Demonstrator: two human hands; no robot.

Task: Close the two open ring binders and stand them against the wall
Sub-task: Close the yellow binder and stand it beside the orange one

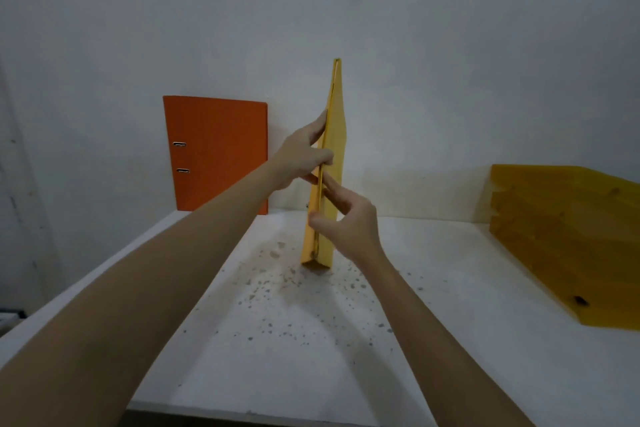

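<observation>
A closed orange ring binder (218, 152) stands upright against the wall at the back left of the white table (277, 340). A yellow ring binder (334, 135) stands on end mid-table, edge-on to me, its covers nearly together. My left hand (301, 152) presses flat on its left cover, fingers up along it. My right hand (346, 222) pinches the binder's near edge lower down, between thumb and fingers. The yellow binder stands apart from the wall.
A stack of translucent yellow letter trays (568, 243) sits at the right against the wall. The tabletop is speckled with dark flecks around the binder's foot. The table's front edge runs just below my forearms; its left edge falls off beside the orange binder.
</observation>
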